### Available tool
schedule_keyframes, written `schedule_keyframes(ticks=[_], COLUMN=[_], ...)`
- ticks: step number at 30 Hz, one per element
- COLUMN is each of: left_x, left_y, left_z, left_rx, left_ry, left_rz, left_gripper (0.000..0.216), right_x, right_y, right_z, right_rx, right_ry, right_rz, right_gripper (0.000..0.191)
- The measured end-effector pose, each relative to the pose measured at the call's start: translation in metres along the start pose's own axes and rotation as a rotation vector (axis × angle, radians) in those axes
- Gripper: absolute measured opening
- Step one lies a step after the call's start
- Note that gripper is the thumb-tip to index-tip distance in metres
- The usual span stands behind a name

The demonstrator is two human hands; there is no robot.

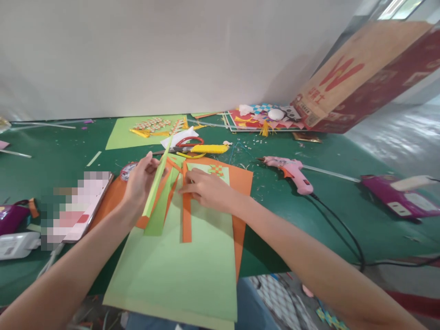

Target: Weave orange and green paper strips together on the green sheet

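Note:
My left hand (140,176) is closed around a light green paper strip (156,183) that stands tilted up from the work. Beneath it lie more green strips (158,215), interlaced near the top with orange ones. An orange paper strip (186,220) runs lengthwise over the light green paper sheets (178,275). My right hand (204,190) is closed at this orange strip's upper part, fingertips touching it; the grip is partly hidden. A small woven orange-and-green piece (217,170) lies just beyond my right hand. Orange paper (243,183) shows under the green sheets.
Behind the paper lie red-handled scissors (189,141) and a yellow utility knife (209,149). To the right are a pink glue gun (288,170) with a cord and a purple power strip (402,195). A phone (85,206) lies left; a paper bag (360,78) leans back right.

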State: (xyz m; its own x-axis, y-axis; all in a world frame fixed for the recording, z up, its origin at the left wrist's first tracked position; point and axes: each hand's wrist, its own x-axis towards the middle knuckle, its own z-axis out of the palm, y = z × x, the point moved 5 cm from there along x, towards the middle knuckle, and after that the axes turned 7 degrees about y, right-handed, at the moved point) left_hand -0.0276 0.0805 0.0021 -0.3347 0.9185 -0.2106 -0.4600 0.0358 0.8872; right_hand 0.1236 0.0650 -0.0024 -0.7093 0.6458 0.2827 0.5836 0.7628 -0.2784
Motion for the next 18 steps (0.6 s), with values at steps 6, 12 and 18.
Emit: schedule_keyframes(ticks=[6,12,18], left_x=[0.000,0.000,0.004], left_y=[-0.002,-0.001,-0.003], left_z=[0.002,0.000,-0.004], left_rx=[-0.067,-0.044,-0.009], left_ry=[0.026,0.038,0.058], left_rz=[-0.099,-0.041,-0.034], left_gripper=[0.026,0.025,0.029], right_x=[0.000,-0.003,-0.005], right_y=[-0.008,-0.017,-0.014], right_z=[0.000,-0.005,-0.019], right_rx=[-0.058,-0.133,-0.171], right_ry=[0.072,0.159,0.267], right_rz=[-0.125,-0.255,-0.238], right_gripper=[0.023,0.026,0.031])
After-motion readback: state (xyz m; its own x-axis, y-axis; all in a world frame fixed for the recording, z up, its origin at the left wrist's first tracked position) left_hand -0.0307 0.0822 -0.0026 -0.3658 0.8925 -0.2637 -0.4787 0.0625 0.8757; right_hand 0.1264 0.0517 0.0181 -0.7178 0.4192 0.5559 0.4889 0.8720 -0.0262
